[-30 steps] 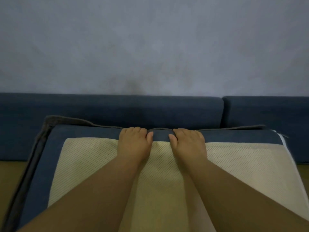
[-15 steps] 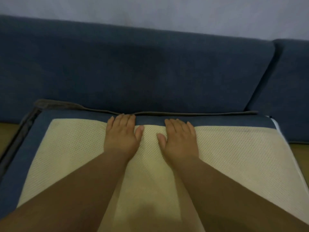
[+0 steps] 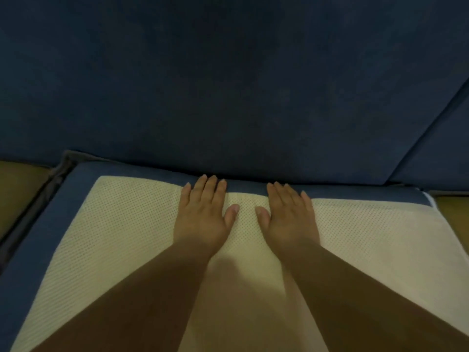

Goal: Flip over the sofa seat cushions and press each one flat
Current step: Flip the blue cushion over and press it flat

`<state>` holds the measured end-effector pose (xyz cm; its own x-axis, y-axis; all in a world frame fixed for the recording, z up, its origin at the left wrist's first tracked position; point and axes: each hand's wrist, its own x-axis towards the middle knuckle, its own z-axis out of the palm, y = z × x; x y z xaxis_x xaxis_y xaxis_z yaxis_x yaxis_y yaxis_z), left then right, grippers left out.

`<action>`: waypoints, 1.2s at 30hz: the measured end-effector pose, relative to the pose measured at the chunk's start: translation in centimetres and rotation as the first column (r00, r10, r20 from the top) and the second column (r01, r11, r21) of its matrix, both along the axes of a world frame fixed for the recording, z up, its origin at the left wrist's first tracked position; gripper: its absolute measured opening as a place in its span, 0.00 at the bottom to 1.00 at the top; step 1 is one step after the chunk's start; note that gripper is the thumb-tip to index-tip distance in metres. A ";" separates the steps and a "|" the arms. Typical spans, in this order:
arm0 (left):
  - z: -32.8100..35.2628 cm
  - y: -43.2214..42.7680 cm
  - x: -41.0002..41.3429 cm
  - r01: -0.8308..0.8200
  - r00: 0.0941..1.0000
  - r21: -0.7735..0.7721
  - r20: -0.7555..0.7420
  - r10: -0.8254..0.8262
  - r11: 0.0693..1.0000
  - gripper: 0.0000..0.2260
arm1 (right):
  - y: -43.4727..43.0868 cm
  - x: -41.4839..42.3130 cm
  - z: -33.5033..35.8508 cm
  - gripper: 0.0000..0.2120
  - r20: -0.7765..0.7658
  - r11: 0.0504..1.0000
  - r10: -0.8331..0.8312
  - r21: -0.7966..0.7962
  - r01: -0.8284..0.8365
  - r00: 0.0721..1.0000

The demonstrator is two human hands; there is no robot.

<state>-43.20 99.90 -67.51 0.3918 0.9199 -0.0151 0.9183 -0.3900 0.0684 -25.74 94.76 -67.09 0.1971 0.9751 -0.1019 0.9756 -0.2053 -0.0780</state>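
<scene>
Head view looks down on a seat cushion (image 3: pixel 114 237) lying on the sofa base (image 3: pixel 17 189), its rear edge pushed up against the back cushion (image 3: pixel 228 85). Its underside faces up: a cream mesh panel (image 3: pixel 368 237) framed by a blue border (image 3: pixel 50 224), so I'd say this one is flipped and is now getting pressed.

Both hands lie flat on it near the middle of the rear edge, side by side with a small gap between the thumbs. The left hand (image 3: pixel 203 214) has its fingers straight and close together, the tips reaching onto the border. The right hand (image 3: pixel 289 217) lies the same way, holding nothing. Neither is curled round anything.

From where I stand the cushion looks soft and thick, likely foam: bulky, but I'd guess not heavy, and it would sag if lifted by one corner. The dotted mesh looks like a non-slip backing, so it should grip the palms rather than slide. To lift it, the thick blue sides at two opposite edges would be the place for a hold, not the flat mesh.

A dark flap (image 3: pixel 50 189) runs along the cushion's left edge. Olive base shows beyond both rear corners, and a second back cushion (image 3: pixel 444 148) stands at the right.
</scene>
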 end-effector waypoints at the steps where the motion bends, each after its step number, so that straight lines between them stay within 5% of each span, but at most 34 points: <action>1: -0.5 0.3 0.1 -0.004 1.000 0.004 0.002 0.004 1.000 0.33 | 0.2 0.0 -0.7 0.36 0.006 1.000 -0.003 0.013 0.003 1.000; 17: -0.2 1.4 0.7 -0.008 0.999 -0.011 0.053 0.009 1.000 0.33 | 1.1 0.5 -1.1 0.34 -0.005 0.998 -0.006 0.069 0.007 1.000; 25: 2.6 1.0 -1.8 0.038 0.991 -0.139 0.135 -0.019 0.990 0.28 | 0.9 0.6 0.0 0.34 -0.019 0.999 0.009 0.052 -0.008 1.000; 30: 4.7 0.6 -9.7 -0.168 0.986 -0.056 -0.017 0.167 0.984 0.28 | 1.6 -4.1 3.7 0.26 -0.092 0.998 -0.053 0.027 0.056 0.994; 36: 3.8 1.5 -14.7 -0.354 0.935 -0.017 0.014 0.355 0.935 0.28 | 4.1 -16.9 5.8 0.31 -0.240 0.956 0.220 0.246 -0.160 0.945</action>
